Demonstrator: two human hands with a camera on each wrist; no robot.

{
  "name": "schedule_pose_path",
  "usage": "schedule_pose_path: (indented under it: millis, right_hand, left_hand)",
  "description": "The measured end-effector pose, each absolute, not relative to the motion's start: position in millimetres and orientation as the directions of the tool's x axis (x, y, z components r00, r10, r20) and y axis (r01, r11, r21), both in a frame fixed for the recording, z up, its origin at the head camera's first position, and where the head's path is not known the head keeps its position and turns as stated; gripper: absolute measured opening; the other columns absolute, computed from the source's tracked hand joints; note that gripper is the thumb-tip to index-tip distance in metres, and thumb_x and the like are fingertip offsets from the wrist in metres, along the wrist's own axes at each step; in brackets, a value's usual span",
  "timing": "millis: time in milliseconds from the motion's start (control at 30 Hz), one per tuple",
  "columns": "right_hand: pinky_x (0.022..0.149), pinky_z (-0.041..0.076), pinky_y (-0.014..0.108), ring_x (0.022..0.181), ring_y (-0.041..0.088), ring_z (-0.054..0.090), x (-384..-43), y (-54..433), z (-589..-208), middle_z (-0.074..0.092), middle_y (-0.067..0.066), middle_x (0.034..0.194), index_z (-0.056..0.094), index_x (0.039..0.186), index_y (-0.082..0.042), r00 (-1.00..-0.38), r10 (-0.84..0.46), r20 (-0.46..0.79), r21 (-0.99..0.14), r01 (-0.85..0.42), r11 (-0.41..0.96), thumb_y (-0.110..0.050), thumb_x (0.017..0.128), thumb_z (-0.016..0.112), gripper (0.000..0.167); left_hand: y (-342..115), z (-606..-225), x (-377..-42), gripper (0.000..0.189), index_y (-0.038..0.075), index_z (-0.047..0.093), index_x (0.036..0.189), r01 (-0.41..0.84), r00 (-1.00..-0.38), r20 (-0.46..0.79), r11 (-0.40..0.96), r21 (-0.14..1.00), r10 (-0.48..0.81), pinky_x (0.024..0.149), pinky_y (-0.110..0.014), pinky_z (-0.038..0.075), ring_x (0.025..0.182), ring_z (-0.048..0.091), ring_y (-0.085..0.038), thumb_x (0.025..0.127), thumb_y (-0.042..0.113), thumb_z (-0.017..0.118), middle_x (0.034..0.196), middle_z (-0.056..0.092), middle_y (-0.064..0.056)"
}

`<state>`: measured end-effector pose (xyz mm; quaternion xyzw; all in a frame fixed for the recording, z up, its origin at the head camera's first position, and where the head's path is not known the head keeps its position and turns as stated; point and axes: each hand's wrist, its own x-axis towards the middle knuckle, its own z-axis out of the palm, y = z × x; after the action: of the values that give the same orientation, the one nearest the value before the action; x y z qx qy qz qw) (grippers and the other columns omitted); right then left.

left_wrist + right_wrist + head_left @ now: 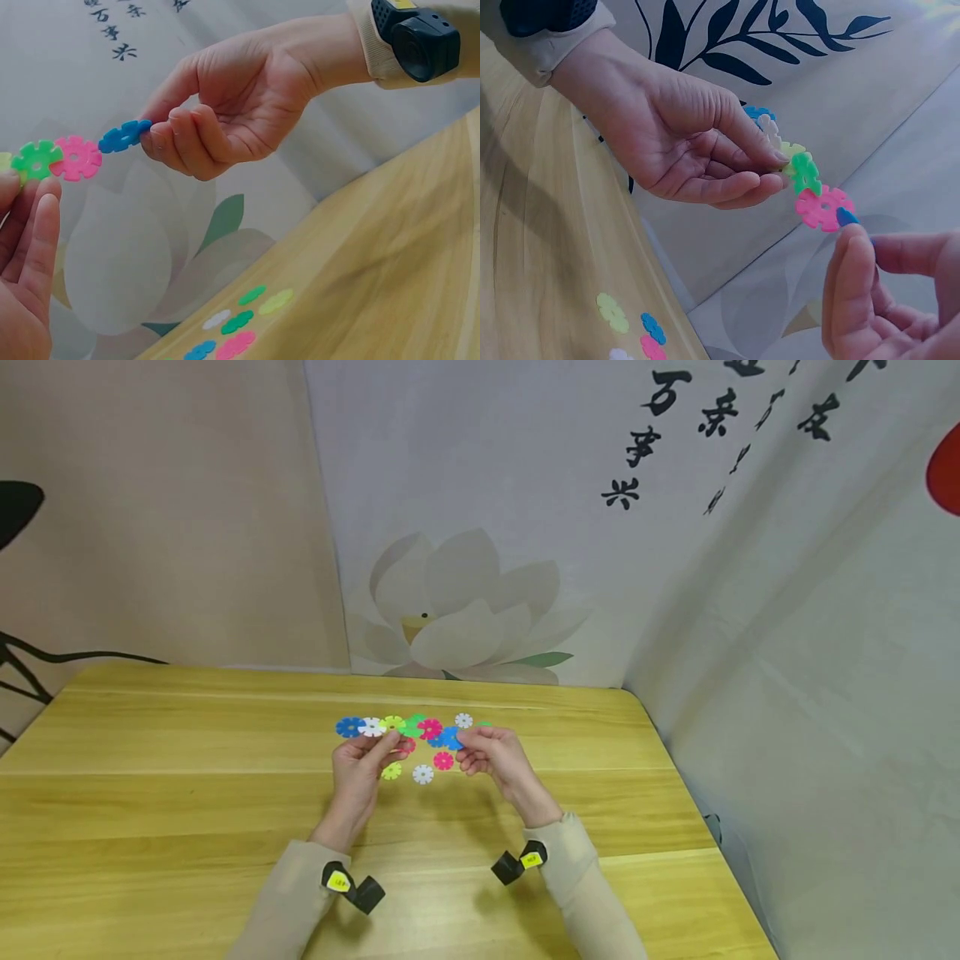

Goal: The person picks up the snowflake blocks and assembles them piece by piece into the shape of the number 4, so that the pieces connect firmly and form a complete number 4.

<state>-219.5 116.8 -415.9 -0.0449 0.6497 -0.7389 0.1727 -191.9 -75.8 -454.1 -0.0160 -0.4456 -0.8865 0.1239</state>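
Observation:
In the head view my left hand [354, 781] pinches a row of joined notched plastic discs, held above the table. Dark blue [348, 727], white [371, 727], yellow [392, 722], green [411, 727] and pink [430, 729] discs follow one another; finger and thumb grip around the yellow and green ones. My right hand [510, 766] holds a blue notched disc [124, 136] between thumb and curled fingers. In the left wrist view its edge meets the rim of the pink disc [78, 158]. The right wrist view shows the blue one edge-on, partly hidden by fingertips.
Several loose discs lie on the wooden table [187, 793] beneath and beyond my hands, among them a yellow disc [392, 771], a white disc [423, 774] and a pink disc [443, 762]. A printed curtain [480, 485] hangs behind the table's far edge.

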Motion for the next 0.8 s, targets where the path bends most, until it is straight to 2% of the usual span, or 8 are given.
schedule_pose_path:
  millis: [200,567,800]
  right_hand:
    - [0.048,0.05,0.015,0.051,0.006,0.057,-221.7,117.9,-416.3,0.062,0.0,0.062,0.061,0.078,-0.007,-0.917,-0.361,-0.172,-0.971,0.219,-0.095,-0.009,0.09,0.058,0.012]
    - [0.046,0.05,0.014,0.049,0.005,0.056,-224.2,122.9,-413.3,0.062,-0.001,0.06,0.063,0.081,-0.007,-0.88,-0.439,-0.182,-0.959,0.257,-0.118,-0.006,0.091,0.055,0.013]
    - [0.044,0.048,0.012,0.047,0.004,0.055,-224.7,123.5,-410.0,0.06,-0.001,0.058,0.063,0.077,-0.006,-0.86,-0.467,-0.206,-0.958,0.275,-0.082,-0.003,0.09,0.053,0.016]
  left_hand:
    - [-76.2,-454.2,-191.4,0.021,0.009,0.07,0.075,0.226,-0.973,0.151,-0.565,0.794,-0.177,0.063,-0.025,0.058,0.066,0.069,-0.015,0.087,-0.005,0.061,0.073,0.071,-0.005]
    - [-76.9,-455.9,-189.7,0.024,0.009,0.071,0.075,0.251,-0.968,0.207,-0.547,0.799,-0.142,0.062,-0.025,0.058,0.067,0.069,-0.014,0.088,-0.007,0.059,0.072,0.071,-0.004]
    - [-78.1,-456.9,-188.4,0.026,0.011,0.071,0.074,0.247,-0.969,0.216,-0.528,0.812,-0.121,0.065,-0.025,0.058,0.067,0.069,-0.013,0.089,-0.006,0.058,0.072,0.07,-0.002]
